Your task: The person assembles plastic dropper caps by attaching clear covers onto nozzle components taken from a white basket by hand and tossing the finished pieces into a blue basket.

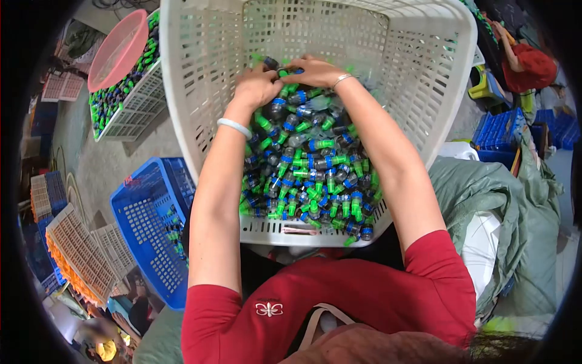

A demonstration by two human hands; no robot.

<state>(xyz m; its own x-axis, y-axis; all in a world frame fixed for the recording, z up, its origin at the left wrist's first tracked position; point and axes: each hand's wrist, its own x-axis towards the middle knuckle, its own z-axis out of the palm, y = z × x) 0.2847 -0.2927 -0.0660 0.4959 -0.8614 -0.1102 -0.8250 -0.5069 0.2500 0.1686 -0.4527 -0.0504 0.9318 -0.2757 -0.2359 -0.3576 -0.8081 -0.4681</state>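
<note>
A large white slotted basket (431, 73) stands in front of me, holding a heap of small dark bottle-like parts (303, 164) with green tips and blue rings. Both hands reach inside, at the far end of the heap. My left hand (257, 88), below a pale bracelet on the wrist, has its fingers curled down at the parts. Close beside it on the right, my right hand (316, 73) lies over the parts with its fingers bent towards the left hand. What the fingertips of either hand hold is hidden among the parts.
To the left stand a blue basket (136, 209) with some parts and a white crate (136, 109) full of similar parts under a pink basin (118, 51). Grey-green sacks (527, 242) lie at the right. People are at the upper right and lower left.
</note>
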